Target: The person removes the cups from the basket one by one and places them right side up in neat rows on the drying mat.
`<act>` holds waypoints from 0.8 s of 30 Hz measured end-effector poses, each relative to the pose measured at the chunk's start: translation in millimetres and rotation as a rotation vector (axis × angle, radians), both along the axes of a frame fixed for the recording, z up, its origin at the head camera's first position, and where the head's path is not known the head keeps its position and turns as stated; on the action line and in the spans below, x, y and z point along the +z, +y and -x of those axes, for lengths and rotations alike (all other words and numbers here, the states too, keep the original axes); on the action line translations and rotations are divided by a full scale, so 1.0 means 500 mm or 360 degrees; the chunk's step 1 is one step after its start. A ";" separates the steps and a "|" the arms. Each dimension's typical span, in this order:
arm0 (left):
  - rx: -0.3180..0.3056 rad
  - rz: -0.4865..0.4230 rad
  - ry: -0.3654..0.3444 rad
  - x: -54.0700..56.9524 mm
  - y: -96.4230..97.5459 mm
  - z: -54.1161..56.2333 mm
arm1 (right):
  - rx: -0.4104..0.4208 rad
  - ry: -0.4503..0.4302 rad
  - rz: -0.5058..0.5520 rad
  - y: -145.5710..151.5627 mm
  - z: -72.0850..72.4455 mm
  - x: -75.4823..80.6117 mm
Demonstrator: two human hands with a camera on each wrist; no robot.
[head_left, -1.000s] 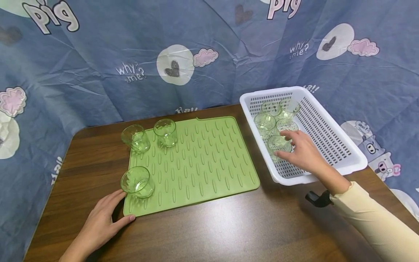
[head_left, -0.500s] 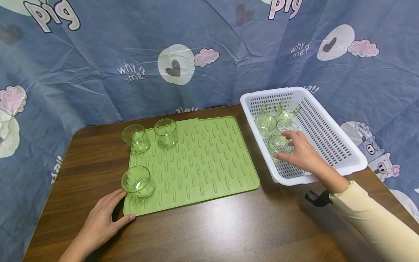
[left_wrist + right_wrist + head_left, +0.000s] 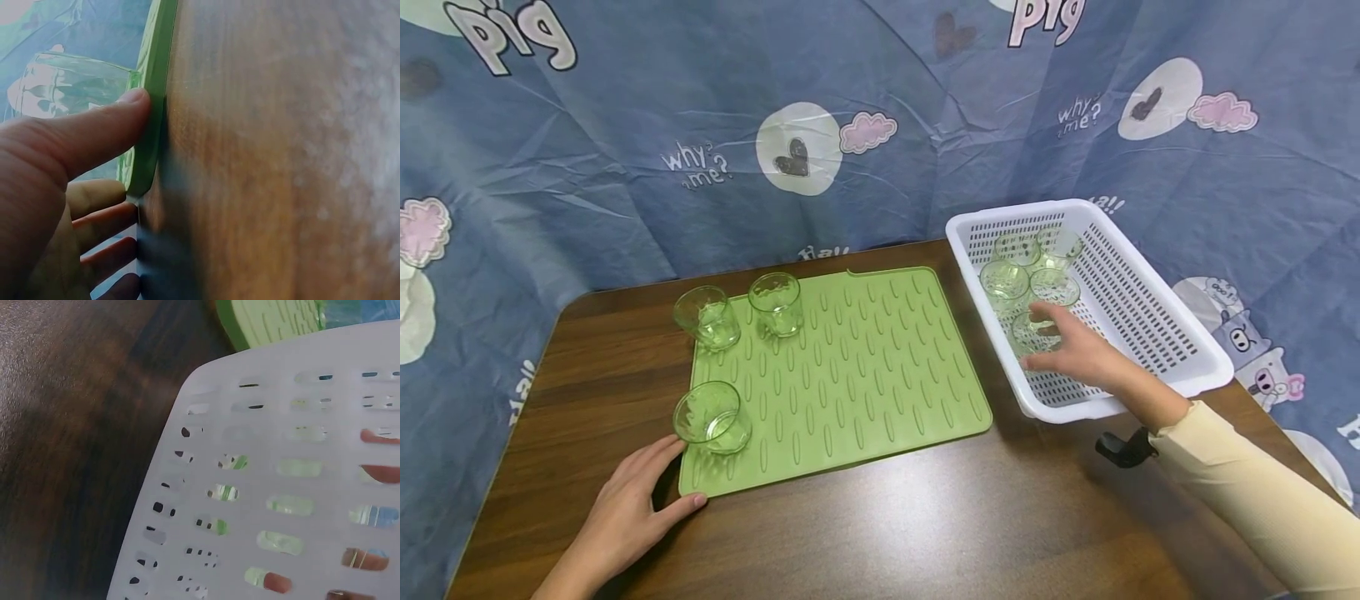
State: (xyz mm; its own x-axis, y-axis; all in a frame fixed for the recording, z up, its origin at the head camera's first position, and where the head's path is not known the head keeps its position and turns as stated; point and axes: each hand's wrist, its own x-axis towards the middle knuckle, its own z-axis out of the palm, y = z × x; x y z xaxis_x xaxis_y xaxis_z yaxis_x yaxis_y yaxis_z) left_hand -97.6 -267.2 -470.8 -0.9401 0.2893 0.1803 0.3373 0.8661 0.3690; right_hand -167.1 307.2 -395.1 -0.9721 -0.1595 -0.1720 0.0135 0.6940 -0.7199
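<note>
At centre right, the right hand (image 3: pixel 1081 353) curves around a glass tumbler (image 3: pixel 1034 336), hold unclear, seemingly grasping; lifting needs a firm pinch. Lower left, the left hand (image 3: pixel 631 498) spreads loosely.

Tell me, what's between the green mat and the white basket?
Between the mat and the basket, the head view shows only a narrow strip of bare brown table.

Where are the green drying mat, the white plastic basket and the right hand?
Green drying mat (image 3: pixel 842 375), head view: ridged middle.
White plastic basket (image 3: pixel 1208 373), head view: rim's right corner.
Right hand (image 3: pixel 1078 350), head view: back of hand.
</note>
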 end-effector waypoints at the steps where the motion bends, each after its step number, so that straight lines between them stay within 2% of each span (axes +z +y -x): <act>1: 0.0002 -0.0005 0.0005 0.000 -0.001 -0.001 | 0.0010 -0.0008 0.0011 -0.002 0.002 -0.001; 5: 0.0007 -0.0032 0.0016 0.002 -0.005 -0.005 | 0.0016 -0.0051 0.0067 -0.007 0.011 -0.003; 10: 0.0027 -0.0027 0.0001 0.006 -0.008 -0.010 | -0.0003 -0.0021 -0.0009 -0.010 0.016 -0.002; 16: 0.0015 -0.0041 0.0009 0.009 -0.004 -0.011 | 0.0015 0.0048 -0.0089 -0.006 0.007 0.006; 24: 0.0027 -0.0035 -0.0068 0.016 -0.001 -0.013 | -0.0041 -0.0036 -0.0091 -0.005 -0.003 0.005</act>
State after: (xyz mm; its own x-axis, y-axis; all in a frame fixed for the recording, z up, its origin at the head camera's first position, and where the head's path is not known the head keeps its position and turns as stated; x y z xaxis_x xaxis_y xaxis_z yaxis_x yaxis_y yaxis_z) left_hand -91.2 -267.7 -463.0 -0.9518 0.2697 0.1458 0.3061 0.8630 0.4018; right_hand -165.5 304.7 -392.8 -0.9714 -0.1241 -0.2023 0.0477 0.7330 -0.6785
